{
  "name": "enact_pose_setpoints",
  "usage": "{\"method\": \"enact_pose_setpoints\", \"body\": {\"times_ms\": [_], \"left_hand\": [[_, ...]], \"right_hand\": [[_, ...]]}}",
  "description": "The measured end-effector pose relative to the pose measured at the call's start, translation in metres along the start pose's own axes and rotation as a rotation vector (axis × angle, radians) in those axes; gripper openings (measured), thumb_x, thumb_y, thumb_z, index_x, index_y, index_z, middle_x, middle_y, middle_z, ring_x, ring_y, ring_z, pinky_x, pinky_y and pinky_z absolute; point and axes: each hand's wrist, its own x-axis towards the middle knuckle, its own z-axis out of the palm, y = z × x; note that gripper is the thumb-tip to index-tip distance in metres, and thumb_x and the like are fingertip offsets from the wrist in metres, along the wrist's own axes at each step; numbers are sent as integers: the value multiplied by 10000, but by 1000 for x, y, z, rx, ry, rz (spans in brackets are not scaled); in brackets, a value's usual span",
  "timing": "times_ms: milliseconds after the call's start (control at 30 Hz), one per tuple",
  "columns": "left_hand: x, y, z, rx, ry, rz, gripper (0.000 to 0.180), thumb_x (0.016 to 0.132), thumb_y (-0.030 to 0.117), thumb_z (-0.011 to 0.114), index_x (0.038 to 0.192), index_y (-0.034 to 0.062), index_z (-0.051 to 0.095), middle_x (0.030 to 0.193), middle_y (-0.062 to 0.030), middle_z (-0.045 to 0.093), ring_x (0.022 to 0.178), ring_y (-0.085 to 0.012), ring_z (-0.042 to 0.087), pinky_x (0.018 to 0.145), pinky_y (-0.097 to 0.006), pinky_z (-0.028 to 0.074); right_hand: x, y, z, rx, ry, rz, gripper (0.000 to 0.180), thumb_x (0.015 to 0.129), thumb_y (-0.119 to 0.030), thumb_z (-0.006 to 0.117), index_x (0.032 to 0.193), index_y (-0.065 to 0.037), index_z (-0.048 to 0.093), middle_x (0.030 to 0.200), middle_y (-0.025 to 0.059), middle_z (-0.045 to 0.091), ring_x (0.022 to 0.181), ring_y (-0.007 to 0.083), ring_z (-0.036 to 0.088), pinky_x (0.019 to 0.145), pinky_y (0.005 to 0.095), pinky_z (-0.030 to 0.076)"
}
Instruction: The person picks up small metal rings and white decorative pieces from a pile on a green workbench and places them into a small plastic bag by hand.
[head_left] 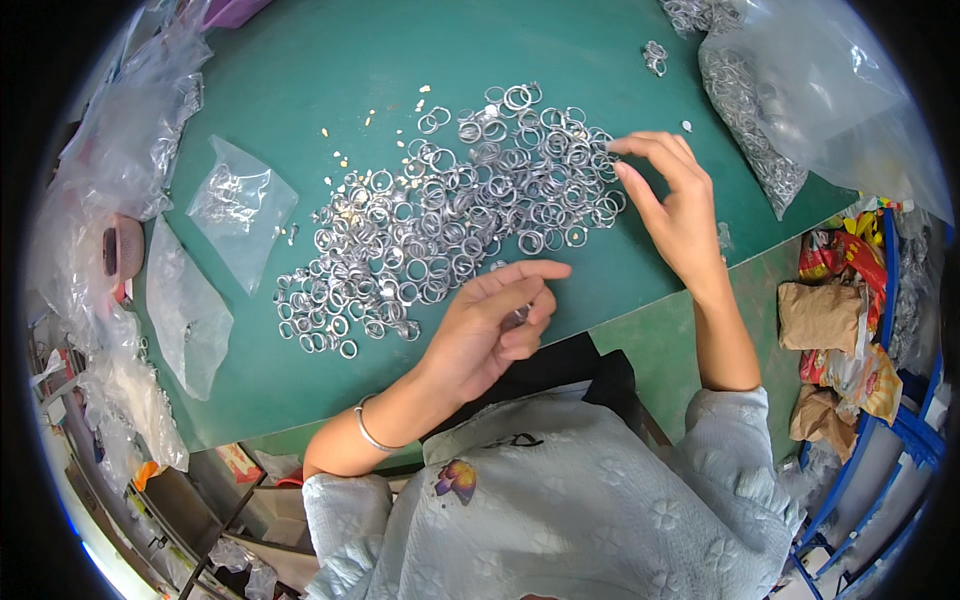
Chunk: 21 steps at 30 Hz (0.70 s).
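A wide heap of silver rings (440, 215) is spread over the green table. My left hand (490, 325) is at the near edge of the heap, palm turned up. Its index finger points to the right while the other fingers curl in, closed around a small silver ring (516, 316), mostly hidden by the fingers. At the heap's right edge is my right hand (680, 195), thumb and index finger apart, with the fingertips beside the outermost rings. Nothing shows between those fingers.
Small pale yellowish bits (345, 165) lie along the heap's far left side. Two clear plastic bags (243, 210) rest on the left of the table. A big bag of silver rings (750, 110) occupies the far right. Blue shelving (885, 290) with packets stands beyond the right edge.
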Motion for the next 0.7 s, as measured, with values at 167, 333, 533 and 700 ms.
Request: {"method": "enact_pose_setpoints", "body": {"times_ms": [167, 333, 533, 700], "left_hand": [[5, 8, 8, 159, 150, 155, 302, 892, -26, 450, 1178, -15, 545, 855, -35, 557, 576, -57, 389, 481, -190, 297], [1, 5, 1, 565, 140, 348, 235, 908, -16, 463, 1113, -5, 578, 882, -25, 569, 631, -59, 409, 495, -186, 295], [6, 6, 4, 421, 109, 249, 189, 961, 67, 488, 1112, 11, 588, 861, -27, 569, 613, -43, 382, 492, -183, 285], [11, -3, 11, 364, 63, 165, 200, 963, 80, 489, 1119, 7, 591, 844, -30, 563, 616, -50, 375, 495, -186, 275]], "right_hand": [[-5, -3, 15, -179, -160, -226, 221, 773, -40, 670, 989, -84, 658, 1051, 49, 594, 997, 249, 525, 841, 369, 373], [-10, 18, -5, -139, -165, -105, 155, 765, -60, 690, 917, -70, 661, 970, 44, 612, 956, 228, 541, 846, 351, 362], [-13, 25, -8, 124, -59, 35, 80, 790, -64, 690, 857, -39, 655, 872, 66, 656, 844, 242, 586, 788, 344, 407], [-10, 27, -11, 338, -8, 194, 37, 855, -28, 636, 887, -8, 639, 1000, 86, 690, 916, 182, 616, 822, 292, 478]]}}
